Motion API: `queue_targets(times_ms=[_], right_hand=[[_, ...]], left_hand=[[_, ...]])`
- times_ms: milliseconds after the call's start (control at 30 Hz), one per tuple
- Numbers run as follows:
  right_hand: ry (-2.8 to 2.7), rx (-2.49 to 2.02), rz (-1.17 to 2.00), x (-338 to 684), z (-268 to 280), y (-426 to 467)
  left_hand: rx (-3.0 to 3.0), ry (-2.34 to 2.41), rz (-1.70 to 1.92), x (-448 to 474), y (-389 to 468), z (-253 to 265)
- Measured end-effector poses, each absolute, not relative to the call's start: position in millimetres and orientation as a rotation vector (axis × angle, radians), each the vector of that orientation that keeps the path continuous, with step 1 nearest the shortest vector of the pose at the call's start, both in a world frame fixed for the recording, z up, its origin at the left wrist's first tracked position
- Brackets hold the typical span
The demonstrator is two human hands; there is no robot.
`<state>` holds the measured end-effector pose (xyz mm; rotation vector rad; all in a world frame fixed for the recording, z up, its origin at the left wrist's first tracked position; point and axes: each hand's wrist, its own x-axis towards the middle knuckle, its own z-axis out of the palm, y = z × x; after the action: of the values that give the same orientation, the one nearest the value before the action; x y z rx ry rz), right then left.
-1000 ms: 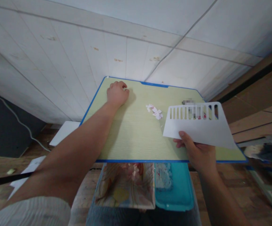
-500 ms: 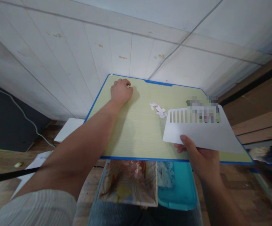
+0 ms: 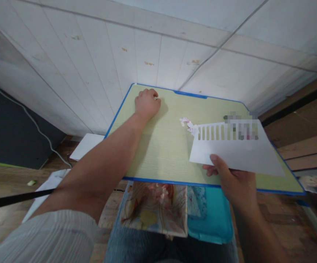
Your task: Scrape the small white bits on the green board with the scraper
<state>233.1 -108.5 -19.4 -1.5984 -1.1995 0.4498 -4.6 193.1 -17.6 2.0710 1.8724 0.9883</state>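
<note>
One flat white card-like slotted sheet point(image 3: 239, 151), over right part of rectangular pale-green, blue-edged tabletop point(image 3: 164, 157); long axis left-right, slots point(image 3: 212, 133) toward white plank wall point(image 3: 144, 47). Right hand point(image 3: 237, 182) pinches near edge. Left hand point(image 3: 147, 105) curled at tabletop's far left; can't tell if gripping.

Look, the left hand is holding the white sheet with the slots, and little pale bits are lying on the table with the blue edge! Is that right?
Not quite: in the head view, the right hand holds the white sheet with the slots. The little pale bits do lie on the table with the blue edge.
</note>
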Motion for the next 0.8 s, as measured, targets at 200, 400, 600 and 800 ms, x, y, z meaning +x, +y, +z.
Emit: queue_targets(times_ms=[200,400,600,800], right_hand=[[-1.290,-1.597,0.562,216,-15,-122],[-1.247,-1.655,0.464,217,-12,-128],[-1.336,-1.605,0.532,220,-18,-132],[-1.313,-1.610,0.488,218,-17,-135]], left_hand=[[2.059,1.871,0.990,-3,193,-17],[2.042,1.825,1.035,-3,198,-22],[2.040,1.829,1.036,-3,198,-22],[2.024,1.815,1.035,-3,199,-22]])
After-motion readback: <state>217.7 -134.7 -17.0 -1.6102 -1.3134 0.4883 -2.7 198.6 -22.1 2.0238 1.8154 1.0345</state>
